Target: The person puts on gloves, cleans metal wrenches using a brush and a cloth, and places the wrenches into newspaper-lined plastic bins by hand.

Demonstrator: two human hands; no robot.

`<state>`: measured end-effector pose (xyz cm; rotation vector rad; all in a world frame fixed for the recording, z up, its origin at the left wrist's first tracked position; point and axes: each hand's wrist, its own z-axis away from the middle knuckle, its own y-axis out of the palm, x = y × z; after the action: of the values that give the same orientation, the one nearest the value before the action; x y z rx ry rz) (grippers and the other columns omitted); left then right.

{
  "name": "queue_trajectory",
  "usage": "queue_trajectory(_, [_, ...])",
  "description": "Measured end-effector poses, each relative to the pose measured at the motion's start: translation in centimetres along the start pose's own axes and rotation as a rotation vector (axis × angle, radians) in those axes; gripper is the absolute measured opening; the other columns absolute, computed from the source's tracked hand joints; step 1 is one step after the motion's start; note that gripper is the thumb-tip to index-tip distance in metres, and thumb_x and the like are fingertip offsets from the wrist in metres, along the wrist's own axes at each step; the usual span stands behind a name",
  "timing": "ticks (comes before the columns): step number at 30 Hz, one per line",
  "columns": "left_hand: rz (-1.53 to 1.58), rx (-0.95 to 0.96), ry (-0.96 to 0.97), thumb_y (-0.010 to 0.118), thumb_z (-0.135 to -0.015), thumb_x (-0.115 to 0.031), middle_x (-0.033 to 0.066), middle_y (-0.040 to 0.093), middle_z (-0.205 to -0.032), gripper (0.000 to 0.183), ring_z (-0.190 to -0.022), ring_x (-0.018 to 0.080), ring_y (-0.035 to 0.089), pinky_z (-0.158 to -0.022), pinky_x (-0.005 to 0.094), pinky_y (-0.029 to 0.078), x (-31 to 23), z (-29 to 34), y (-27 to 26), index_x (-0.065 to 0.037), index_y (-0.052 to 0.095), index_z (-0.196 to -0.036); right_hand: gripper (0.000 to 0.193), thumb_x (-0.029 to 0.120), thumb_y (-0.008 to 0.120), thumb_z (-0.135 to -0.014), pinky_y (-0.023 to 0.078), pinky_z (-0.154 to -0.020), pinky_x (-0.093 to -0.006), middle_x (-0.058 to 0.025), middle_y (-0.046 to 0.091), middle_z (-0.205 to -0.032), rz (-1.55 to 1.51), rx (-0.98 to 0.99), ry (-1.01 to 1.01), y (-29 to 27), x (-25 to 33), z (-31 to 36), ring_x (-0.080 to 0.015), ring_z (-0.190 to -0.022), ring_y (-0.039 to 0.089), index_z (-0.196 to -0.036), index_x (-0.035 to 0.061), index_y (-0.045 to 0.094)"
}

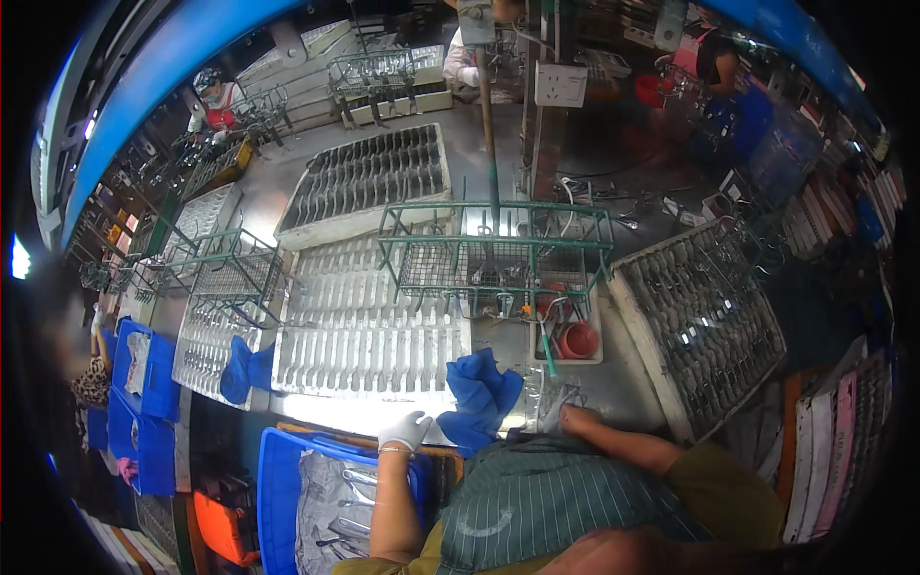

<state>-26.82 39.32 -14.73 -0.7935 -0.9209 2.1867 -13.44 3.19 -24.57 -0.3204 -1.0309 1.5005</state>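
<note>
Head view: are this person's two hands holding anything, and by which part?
Nothing shows held in the gloved left hand. The right hand is at a greyish, crumpled thing; whether it grips that, and where, cannot be told.

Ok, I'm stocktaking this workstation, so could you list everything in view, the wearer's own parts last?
Workbench: one, metallic grey, centre
Slotted trays: at least four, off-white, across the bench
Wire racks: at least two, green, centre and left
Red containers: at least two, red, right of centre and upper right
Cloths: two, blue, bench front
Bins: at least three, blue, lower left
Metal utensils: several, silver, nearest bin
Socket panel: one, white, upper centre
Orange container: one, orange, lower left
Co-workers: at least three, mixed clothing, background
Striped apron: one, dark green, lower centre
Left hand: one, white-gloved, bench front
Right hand: one, colour unclear, bench front
</note>
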Motion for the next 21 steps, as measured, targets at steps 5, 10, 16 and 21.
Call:
queue_trajectory(5, [-0.005,0.067,0.004,0.041,-0.084,-0.052,0.0105,0.056,-0.117,0.049,-0.109,0.0307,0.052,-0.093,0.0402,0.039,-0.3,-0.3,-0.6,-0.02,0.052,-0.119,0.015,0.025,0.049,-0.077,0.043,-0.068,-0.0423,-0.01,0.062,-0.084,-0.083,0.011,-0.125,1.2,-1.7,-0.7,-0.0286,-0.08,0.06,-0.088,0.0148,0.051])
queue_trajectory(10, [-0.063,0.034,0.061,0.043,-0.084,-0.05,0.0127,0.058,-0.111,0.048,-0.103,0.0324,0.055,-0.088,0.0408,0.042,-5.1,1.5,-1.8,-0.018,0.053,-0.118,0.013,0.024,0.048,-0.077,0.043,-0.067,-0.042,-0.0095,0.061,-0.084,0.013,0.036,-0.15,0.8,-1.3,-0.9,-0.0287,-0.081,0.06,-0.087,0.0153,0.049])
queue_trajectory(16, [0.029,0.11,0.174,0.046,-0.084,-0.045,0.0149,0.06,-0.105,0.043,-0.098,0.0333,0.056,-0.085,0.0404,0.043,-6.0,-0.7,1.1,-0.016,0.055,-0.115,0.012,0.026,0.048,-0.078,0.044,-0.068,-0.0425,-0.0086,0.061,-0.084,-0.015,0.035,-0.142,0.7,-1.5,-1.0,-0.0281,-0.082,0.06,-0.086,0.0164,0.05])
queue_trajectory(21, [0.015,0.11,0.245,0.046,-0.085,-0.044,0.014,0.06,-0.104,0.042,-0.098,0.033,0.056,-0.085,0.0401,0.043,-5.6,-0.8,1.4,-0.015,0.056,-0.113,0.013,0.027,0.049,-0.078,0.044,-0.069,-0.0419,-0.0082,0.061,-0.084,-0.044,0.024,-0.158,0.8,-1.8,-1.0,-0.0283,-0.083,0.06,-0.086,0.0162,0.05])
